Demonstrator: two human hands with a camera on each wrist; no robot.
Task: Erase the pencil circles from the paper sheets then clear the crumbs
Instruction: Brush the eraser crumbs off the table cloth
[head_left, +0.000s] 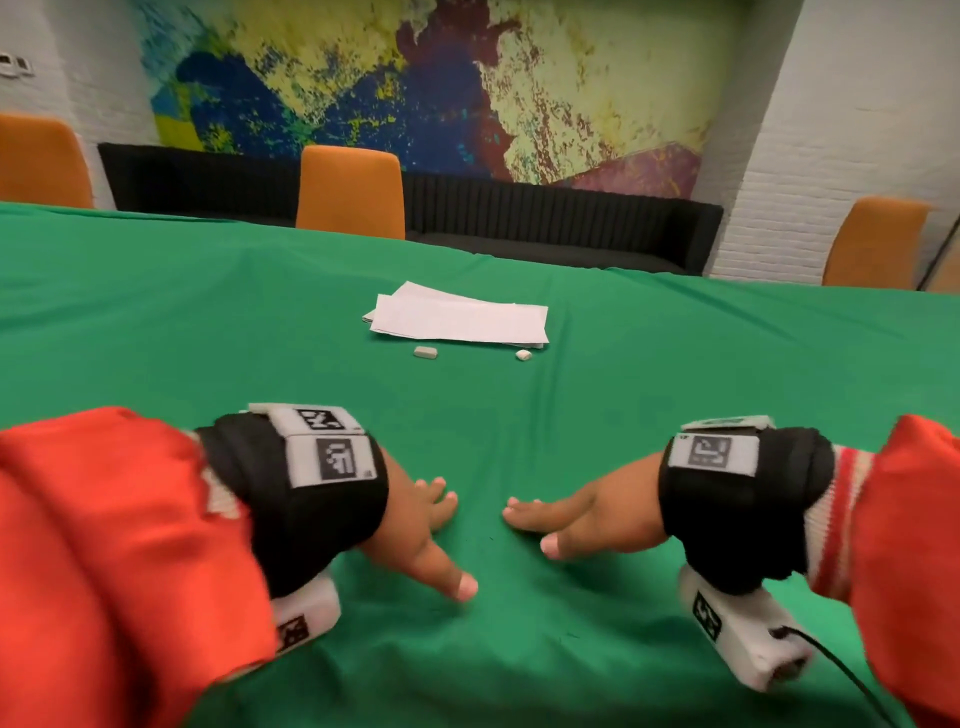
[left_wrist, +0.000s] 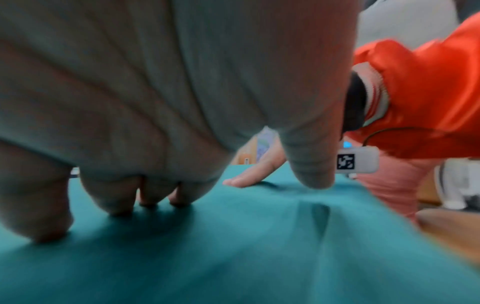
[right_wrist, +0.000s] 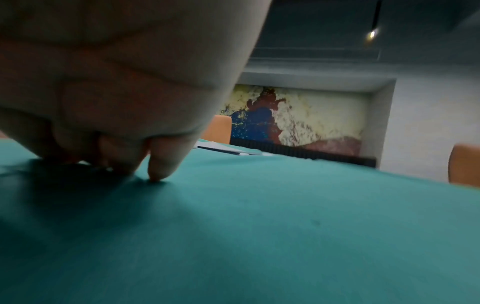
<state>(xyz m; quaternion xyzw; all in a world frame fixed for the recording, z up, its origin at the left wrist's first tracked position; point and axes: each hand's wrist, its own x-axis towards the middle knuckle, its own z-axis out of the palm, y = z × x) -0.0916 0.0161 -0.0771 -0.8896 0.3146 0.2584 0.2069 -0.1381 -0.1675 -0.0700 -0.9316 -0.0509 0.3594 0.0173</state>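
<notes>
A small stack of white paper sheets (head_left: 460, 318) lies on the green tablecloth (head_left: 156, 322) past the middle of the table. Two small whitish erasers sit just in front of it: a longer eraser (head_left: 425, 352) at the left and a shorter eraser (head_left: 522, 355) at the right. My left hand (head_left: 426, 519) and right hand (head_left: 566, 519) rest flat on the cloth near the front edge, fingers spread, holding nothing, well short of the paper. In the wrist views the left fingertips (left_wrist: 119, 205) and right fingertips (right_wrist: 158, 170) press the cloth; the sheets' edge (right_wrist: 221, 147) shows far off.
Orange chairs (head_left: 350, 192) stand along the far side of the table, with more at the left (head_left: 41, 161) and right (head_left: 872, 241). A black sofa (head_left: 571, 228) and a colourful wall painting (head_left: 415, 88) lie behind. The cloth has soft folds near my hands.
</notes>
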